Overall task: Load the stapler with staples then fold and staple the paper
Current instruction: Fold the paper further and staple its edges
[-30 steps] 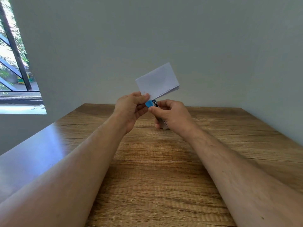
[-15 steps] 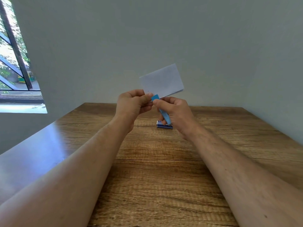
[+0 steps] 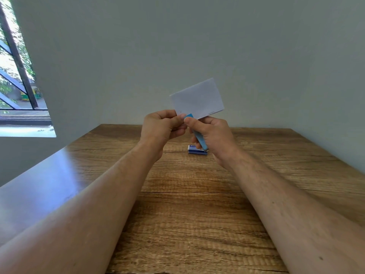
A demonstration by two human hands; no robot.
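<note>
A folded white paper is held up in the air above the wooden table. My left hand pinches its lower left corner between thumb and fingers. My right hand grips a small blue stapler, its nose at the paper's lower edge beside my left thumb. The stapler's jaws are mostly hidden by my thumbs. A small blue and white staple box lies on the table below my right hand.
A grey wall stands close behind the table's far edge and along the right. A window is at the left. The table's glossy left edge runs toward me.
Both hands rose slightly and the stapler tilted, so its blue body now shows below my right hand. The staple box, hidden before, has come into view under my right hand.
</note>
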